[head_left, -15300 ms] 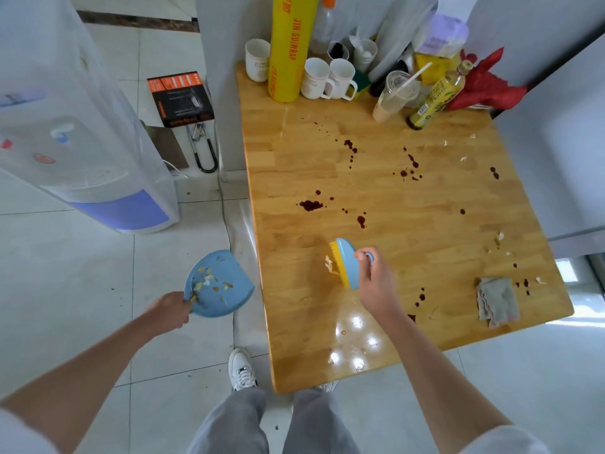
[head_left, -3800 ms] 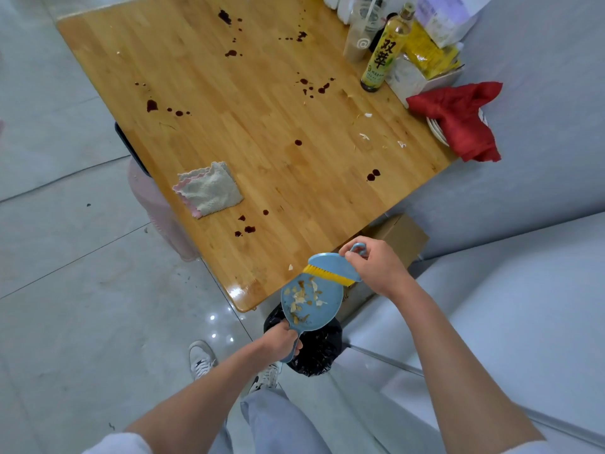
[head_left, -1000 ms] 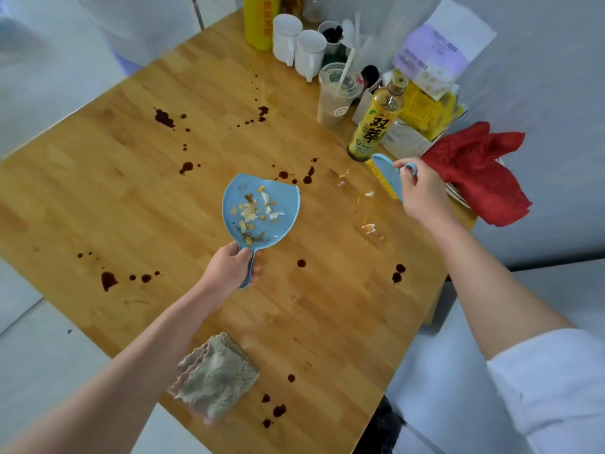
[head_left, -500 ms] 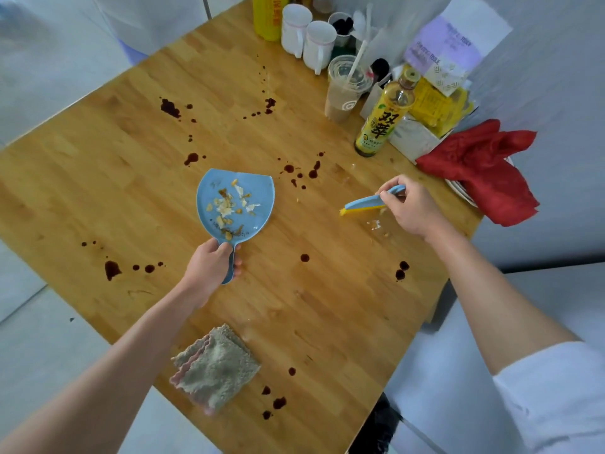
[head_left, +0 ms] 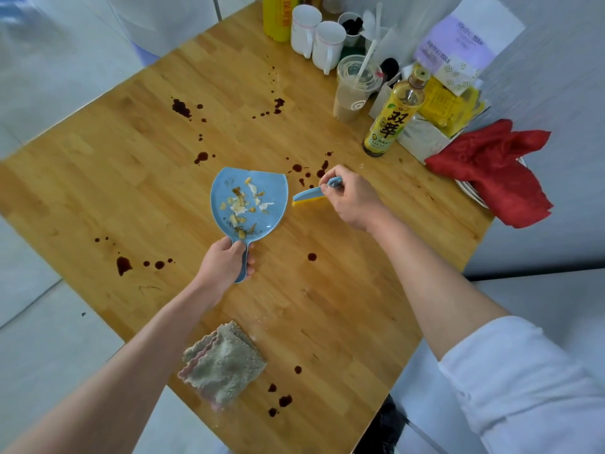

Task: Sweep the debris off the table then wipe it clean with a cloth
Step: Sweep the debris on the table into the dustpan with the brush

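Debris, in the form of pale and brownish flakes and scraps (head_left: 246, 204), lies mostly inside the small light-blue plastic dustpan (head_left: 250, 201), which sits low over the middle of the wooden butcher-block tabletop (head_left: 343, 306). These bits look dry, feather-light and loose, so I judge they would slide or blow out if the pan tipped toward its open lip; keeping it level matters. The left hand (head_left: 226, 262) is wrapped around the pan's short handle at its near end, the natural place to hold so stiff and light a tool. The right hand (head_left: 352, 199) is clamped on the handle of the small blue hand brush with yellow bristles (head_left: 309, 195), whose bristle tip is just beside the pan's right edge. The bristles look soft and springy, good for flakes and useless on liquid.

Dark reddish-brown spots and splashes (head_left: 181, 107) are scattered across the wood; they look like drops of liquid, whether wet or dried I cannot tell, and will need the folded grey-beige fluffy microfibre cloth with a pink scalloped edge (head_left: 222, 365), which lies untouched at the near edge. It looks soft, limp and absorbent, and can be grabbed anywhere.

At the far corner, a clear plastic cup with a lid and straw (head_left: 355, 90) holds a milky-brown drink, and a yellow-labelled bottle (head_left: 394, 117) just beside it holds a yellowish liquid.
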Motion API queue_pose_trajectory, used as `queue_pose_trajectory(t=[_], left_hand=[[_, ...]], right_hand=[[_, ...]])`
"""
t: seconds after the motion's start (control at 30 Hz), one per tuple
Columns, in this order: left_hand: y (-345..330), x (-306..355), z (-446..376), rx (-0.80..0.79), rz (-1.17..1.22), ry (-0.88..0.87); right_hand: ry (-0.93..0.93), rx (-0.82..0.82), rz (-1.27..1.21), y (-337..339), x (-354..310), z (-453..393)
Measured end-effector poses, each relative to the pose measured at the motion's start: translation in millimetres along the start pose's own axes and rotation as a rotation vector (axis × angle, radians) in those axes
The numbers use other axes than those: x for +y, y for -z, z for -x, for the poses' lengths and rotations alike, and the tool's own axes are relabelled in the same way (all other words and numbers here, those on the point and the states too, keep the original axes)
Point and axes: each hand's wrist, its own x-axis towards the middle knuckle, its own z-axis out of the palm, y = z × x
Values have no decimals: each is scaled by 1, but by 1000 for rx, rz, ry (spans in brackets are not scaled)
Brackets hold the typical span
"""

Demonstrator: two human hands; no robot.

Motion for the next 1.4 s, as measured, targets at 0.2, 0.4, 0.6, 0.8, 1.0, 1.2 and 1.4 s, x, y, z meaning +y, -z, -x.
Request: queue_pose_trajectory(t=[0.2,0.4,0.6,0.8,1.0,1.2,1.4], left_hand=[[-2,-1,2,-13,-6,2],[-15,0,6,-41,-14,4],[-24,-3,12,-77,-70,14],[-28,-5,16,-77,-84,30],[-28,-5,21,-57,-66,21],[-20,-8,28,-41,-46,19],[-7,-15,30,-19,-32,34]], right_hand=[[-117,-25,43,38,27,15],[-236,343,-90,95,74,23],[-328,406,-31,89,96,31],[-324,335,-36,54,72,45],[-308,244,-61,38,58,69],[-211,313,-45,55,35,58],[-71,133,29,23,4,24]])
